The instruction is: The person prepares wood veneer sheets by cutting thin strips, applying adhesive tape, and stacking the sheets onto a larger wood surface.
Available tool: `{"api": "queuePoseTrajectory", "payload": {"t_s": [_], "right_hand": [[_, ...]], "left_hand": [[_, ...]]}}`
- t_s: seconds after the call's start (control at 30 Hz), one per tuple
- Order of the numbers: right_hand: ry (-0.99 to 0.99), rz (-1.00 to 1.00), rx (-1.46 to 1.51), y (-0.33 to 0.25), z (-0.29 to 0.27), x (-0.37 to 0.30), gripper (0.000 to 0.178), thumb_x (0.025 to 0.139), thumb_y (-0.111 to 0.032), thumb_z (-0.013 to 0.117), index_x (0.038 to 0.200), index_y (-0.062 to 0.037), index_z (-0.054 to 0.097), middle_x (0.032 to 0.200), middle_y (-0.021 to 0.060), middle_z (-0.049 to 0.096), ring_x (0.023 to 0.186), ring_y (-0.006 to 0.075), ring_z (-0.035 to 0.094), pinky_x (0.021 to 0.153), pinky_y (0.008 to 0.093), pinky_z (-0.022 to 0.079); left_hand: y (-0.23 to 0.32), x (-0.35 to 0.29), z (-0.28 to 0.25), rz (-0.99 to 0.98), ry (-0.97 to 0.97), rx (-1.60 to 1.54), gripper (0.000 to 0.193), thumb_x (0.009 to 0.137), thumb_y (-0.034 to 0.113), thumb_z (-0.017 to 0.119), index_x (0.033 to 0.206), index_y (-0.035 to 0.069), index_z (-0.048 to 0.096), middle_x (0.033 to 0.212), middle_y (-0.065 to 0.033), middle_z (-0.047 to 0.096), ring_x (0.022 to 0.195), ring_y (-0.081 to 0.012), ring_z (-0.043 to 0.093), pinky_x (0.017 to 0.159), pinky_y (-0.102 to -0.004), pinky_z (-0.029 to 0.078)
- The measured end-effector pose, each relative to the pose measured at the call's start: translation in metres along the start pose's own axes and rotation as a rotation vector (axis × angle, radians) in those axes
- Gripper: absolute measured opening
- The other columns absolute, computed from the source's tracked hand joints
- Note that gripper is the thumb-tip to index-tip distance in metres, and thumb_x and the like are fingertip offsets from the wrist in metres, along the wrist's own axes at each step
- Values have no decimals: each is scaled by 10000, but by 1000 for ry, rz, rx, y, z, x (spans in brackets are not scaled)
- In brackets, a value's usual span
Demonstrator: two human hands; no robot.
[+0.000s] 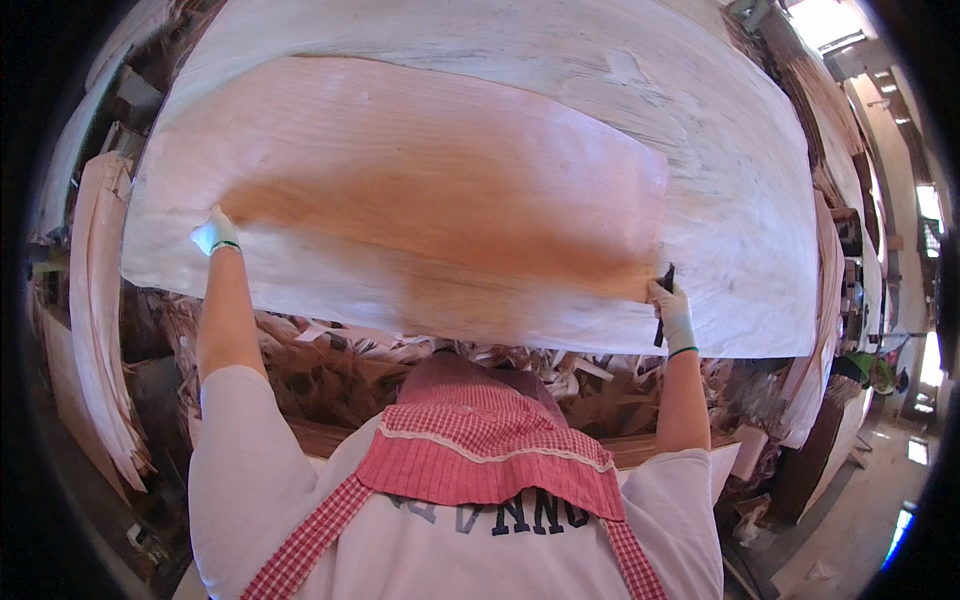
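Likely light, floppy wood sheet (440, 185), best held by both ends: left hand (216, 233) pinching, right hand (674, 310) seemingly too, clasping black tool (668, 277).

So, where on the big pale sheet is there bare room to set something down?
Bare: on the big pale sheet, right of the pinkish sheet and beyond the latter's far edge. Crowded: below the big pale sheet's near edge, among scraps, and around the right hand, holding a black tool; between it and the left hand, blur hides detail.
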State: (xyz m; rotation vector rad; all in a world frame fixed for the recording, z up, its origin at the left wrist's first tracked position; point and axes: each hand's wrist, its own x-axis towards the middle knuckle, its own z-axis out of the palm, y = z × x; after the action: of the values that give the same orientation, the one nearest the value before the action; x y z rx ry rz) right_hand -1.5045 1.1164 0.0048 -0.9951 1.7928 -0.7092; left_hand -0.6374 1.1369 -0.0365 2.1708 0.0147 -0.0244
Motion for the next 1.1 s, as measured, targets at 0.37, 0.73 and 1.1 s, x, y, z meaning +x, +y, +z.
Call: {"api": "queuePoseTrajectory", "payload": {"t_s": [0.37,0.73,1.1], "right_hand": [[122,-447,-474,-15,34,-4,274,947,-226,475,1080,-6,570,1025,238,607,931,356,595,804,466,472],[-337,-724,-1267,-90,201,-51,161,908,-196,473,958,-69,557,812,149,690,746,350,690,667,472,547],[-581,-571,-1375,-97,218,-53,178,900,-163,458,980,-25,538,873,222,683,838,401,680,705,479,543]], "left_hand": [[17,-444,-10,1357,-752,10,242,803,91,647,1043,95,622,1156,-93,604,1153,-297,527,984,-420,418],[-19,-440,13,1150,-543,4,346,868,98,573,1211,78,532,1252,-109,549,1210,-295,488,1028,-414,396],[-13,-433,12,1145,-678,-28,420,814,194,681,1195,61,564,1289,-145,519,1232,-353,461,1008,-442,402]]}}
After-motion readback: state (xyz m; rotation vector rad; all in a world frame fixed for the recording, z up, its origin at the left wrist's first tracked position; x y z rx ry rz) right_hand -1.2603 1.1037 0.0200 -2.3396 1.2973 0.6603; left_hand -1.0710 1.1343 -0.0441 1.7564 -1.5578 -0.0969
